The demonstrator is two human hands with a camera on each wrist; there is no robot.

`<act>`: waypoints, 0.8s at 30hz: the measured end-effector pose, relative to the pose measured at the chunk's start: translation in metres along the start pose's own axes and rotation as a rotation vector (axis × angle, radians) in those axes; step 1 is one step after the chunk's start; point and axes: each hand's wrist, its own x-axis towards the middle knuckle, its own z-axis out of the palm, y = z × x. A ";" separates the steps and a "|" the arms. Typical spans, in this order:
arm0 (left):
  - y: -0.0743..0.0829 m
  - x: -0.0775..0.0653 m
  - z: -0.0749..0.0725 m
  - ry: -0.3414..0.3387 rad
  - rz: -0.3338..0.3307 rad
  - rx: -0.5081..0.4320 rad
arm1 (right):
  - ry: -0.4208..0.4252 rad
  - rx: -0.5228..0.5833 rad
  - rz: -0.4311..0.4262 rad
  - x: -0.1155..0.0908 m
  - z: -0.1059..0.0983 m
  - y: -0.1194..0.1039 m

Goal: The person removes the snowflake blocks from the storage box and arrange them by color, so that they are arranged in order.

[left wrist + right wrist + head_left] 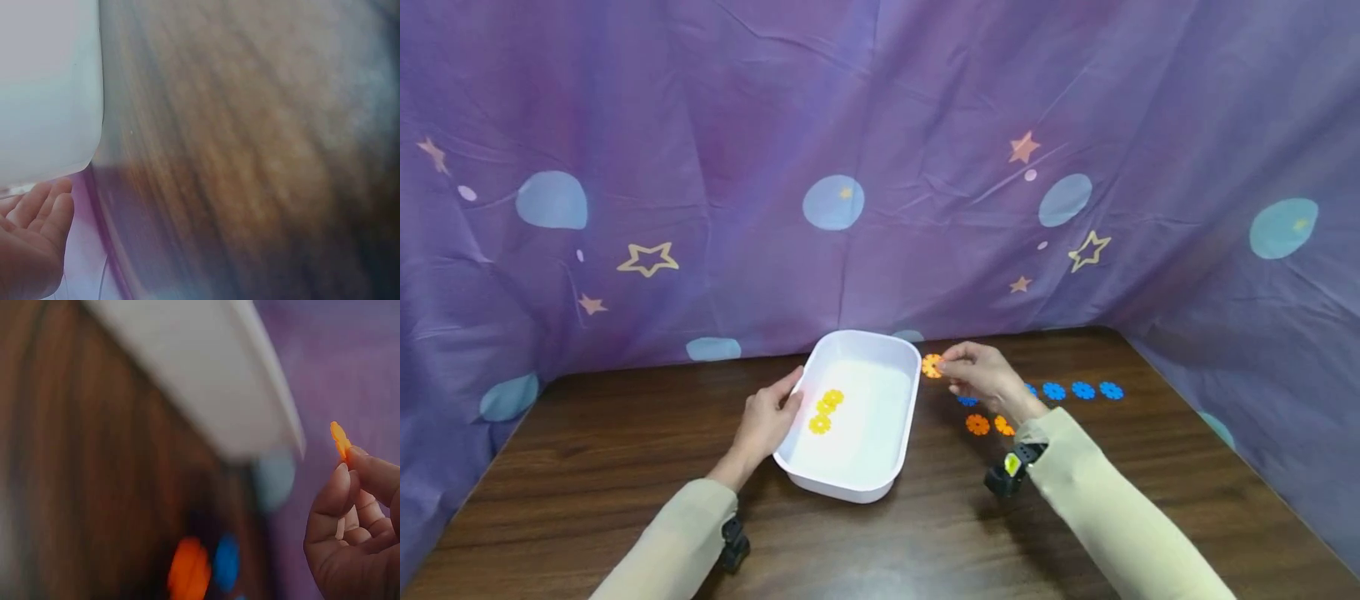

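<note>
A white plastic tray point(857, 483) is on the table, turned slightly, with three yellow flower-shaped discs point(826, 412) lying inside toward its left. At the tray's left side, my left hand point(767, 421) holds the rim, its thumb toward the inside; the left wrist view shows its fingers by the tray's outer wall. Just right of the far right rim, my right hand point(988, 379) pinches an orange flower-shaped disc point(932, 366) between thumb and forefinger, raised above the table. In the right wrist view this orange disc point(339, 439) appears edge-on at the fingertips.
A row of blue flower-shaped discs point(1083, 390) lies on the brown wooden table point(625, 450), partly behind the right hand. Nearer are orange discs point(977, 425), partly covered by the right wrist. A purple curtain point(760, 167) hangs along the table's back and sides.
</note>
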 end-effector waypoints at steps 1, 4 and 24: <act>0.000 0.000 0.000 0.001 0.001 0.002 | 0.013 -0.011 0.010 -0.003 -0.013 0.006; -0.001 0.000 -0.001 -0.001 0.002 0.007 | 0.052 -0.051 0.049 -0.011 -0.048 0.024; 0.000 0.000 -0.001 -0.010 0.002 0.012 | 0.065 -0.494 0.076 -0.037 -0.118 0.069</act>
